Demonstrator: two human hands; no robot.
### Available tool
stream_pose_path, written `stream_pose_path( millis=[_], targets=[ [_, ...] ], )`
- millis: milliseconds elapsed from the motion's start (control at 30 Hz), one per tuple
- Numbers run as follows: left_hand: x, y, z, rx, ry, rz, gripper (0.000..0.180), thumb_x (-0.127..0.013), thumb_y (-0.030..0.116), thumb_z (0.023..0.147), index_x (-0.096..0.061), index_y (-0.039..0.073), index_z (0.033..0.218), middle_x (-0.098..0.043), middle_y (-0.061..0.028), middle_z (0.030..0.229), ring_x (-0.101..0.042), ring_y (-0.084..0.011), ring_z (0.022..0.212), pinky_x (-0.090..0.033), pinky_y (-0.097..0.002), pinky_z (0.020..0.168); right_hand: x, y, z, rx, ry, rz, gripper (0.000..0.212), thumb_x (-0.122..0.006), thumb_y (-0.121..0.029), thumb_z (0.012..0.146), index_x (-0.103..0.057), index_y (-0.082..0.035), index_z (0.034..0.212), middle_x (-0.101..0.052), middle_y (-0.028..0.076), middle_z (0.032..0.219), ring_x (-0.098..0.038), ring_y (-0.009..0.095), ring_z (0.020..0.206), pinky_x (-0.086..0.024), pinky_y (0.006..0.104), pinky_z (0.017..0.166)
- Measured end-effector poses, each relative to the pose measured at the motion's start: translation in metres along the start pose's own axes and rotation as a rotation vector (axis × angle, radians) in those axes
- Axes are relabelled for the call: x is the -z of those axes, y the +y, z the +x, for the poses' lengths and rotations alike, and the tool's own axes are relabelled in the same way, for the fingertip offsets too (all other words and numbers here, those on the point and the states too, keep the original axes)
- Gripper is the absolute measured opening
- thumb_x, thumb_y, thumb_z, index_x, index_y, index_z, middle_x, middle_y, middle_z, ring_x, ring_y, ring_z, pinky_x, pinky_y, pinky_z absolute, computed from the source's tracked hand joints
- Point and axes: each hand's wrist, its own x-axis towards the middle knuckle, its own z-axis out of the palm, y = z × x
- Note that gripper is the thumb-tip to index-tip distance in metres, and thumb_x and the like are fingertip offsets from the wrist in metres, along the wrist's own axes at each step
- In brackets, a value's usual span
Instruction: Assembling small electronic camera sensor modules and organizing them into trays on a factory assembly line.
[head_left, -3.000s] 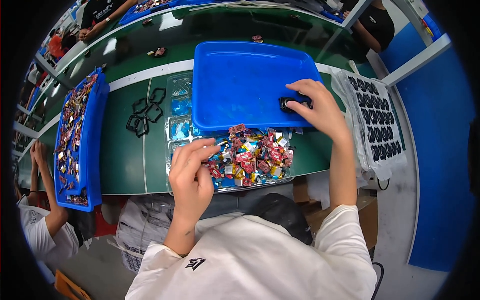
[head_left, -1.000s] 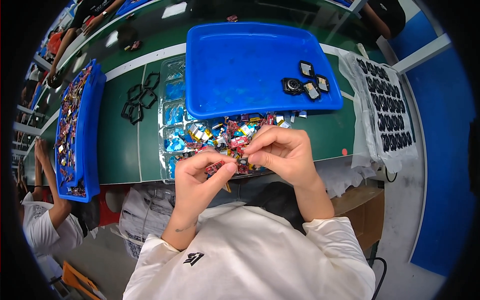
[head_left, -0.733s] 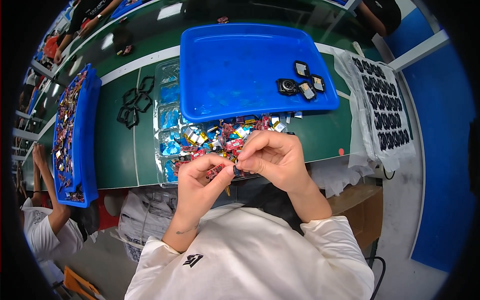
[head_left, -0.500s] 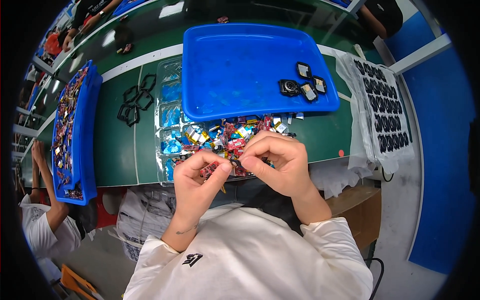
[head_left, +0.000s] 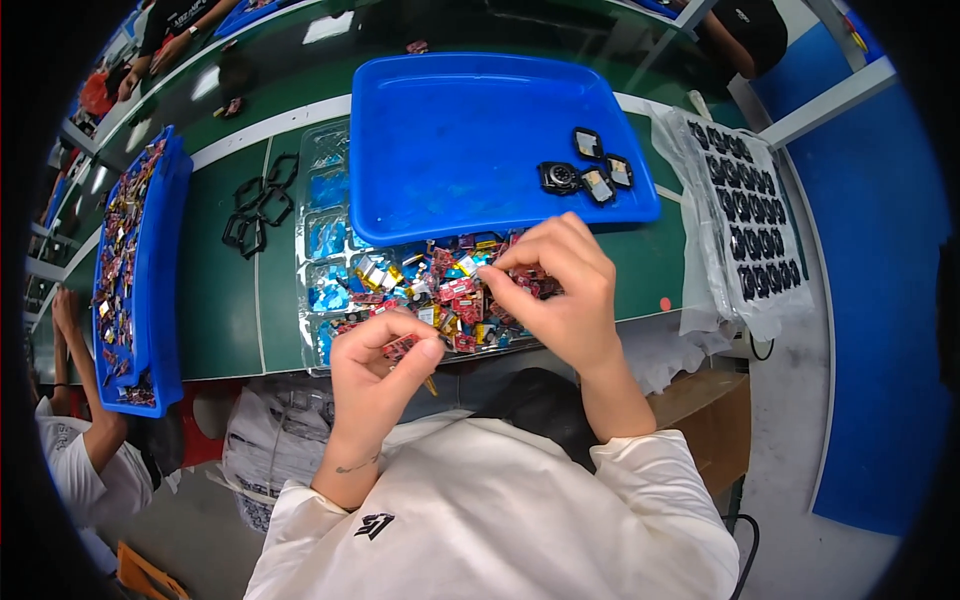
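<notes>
My left hand (head_left: 372,362) is closed, pinching a small red circuit board (head_left: 401,347) between thumb and fingers above the near edge of the pile. A thin yellowish strip (head_left: 431,386) hangs below that hand. My right hand (head_left: 572,295) is farther forward and to the right, over the pile, with thumb and forefinger pinched together. Whatever those fingertips hold, if anything, is too small to make out. Beneath both hands lies a loose pile of red circuit boards (head_left: 458,290), silver and yellow battery pieces, partly hidden by my fingers, on a clear compartmented plastic tray (head_left: 322,150).
A blue tray (head_left: 450,130) overlaps the plastic tray, holding several black watch cases (head_left: 598,186). Black frames (head_left: 272,206) lie left on the green table. Another blue bin (head_left: 170,290) of boards stands far left, black parts on white sheeting (head_left: 680,150) at right. Co-workers are nearby.
My right hand has drawn apart from my left, moving up and right over the pile. The left keeps its board and has shifted slightly lower. The whole view has shifted a little.
</notes>
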Motion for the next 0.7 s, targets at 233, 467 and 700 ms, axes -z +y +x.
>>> stream_pose_path(
  millis=[233, 467, 700],
  targets=[
    [0.001, 0.000, -0.001, 0.036, 0.045, -0.015, 0.005, -0.066, 0.001, 0.082, -0.064, -0.002, 0.084, -0.062, -0.0032, 0.082, -0.055, -0.0070, 0.073, -0.043, -0.0199, 0.064, 0.024, 0.030, 0.015, 0.085, -0.056, -0.361, 0.015, -0.076, -0.012, 0.066, -0.064, -0.005, 0.071, -0.055, 0.006, 0.079, -0.051, 0.024, 0.075, -0.043, 0.0334, 0.065],
    [0.000, 0.001, 0.003, 0.087, 0.039, 0.098, 0.006, -0.067, 0.001, 0.081, -0.066, -0.003, 0.086, -0.065, -0.0050, 0.082, -0.058, -0.0090, 0.075, -0.045, -0.0220, 0.069, 0.051, 0.061, 0.046, -0.133, -0.178, -0.473, 0.031, -0.069, -0.010, 0.073, -0.065, -0.005, 0.103, -0.066, 0.010, 0.093, -0.058, 0.026, 0.090, -0.047, 0.0344, 0.080],
    [0.000, 0.002, 0.002, 0.045, 0.035, 0.068, 0.006, -0.067, 0.002, 0.081, -0.066, -0.003, 0.084, -0.065, -0.0051, 0.079, -0.058, -0.0090, 0.075, -0.045, -0.0218, 0.068, 0.054, 0.074, 0.064, -0.190, -0.333, -0.388, 0.046, -0.074, -0.012, 0.070, -0.062, -0.005, 0.114, -0.066, 0.011, 0.099, -0.062, 0.020, 0.087, -0.050, 0.0308, 0.075]
  ],
)
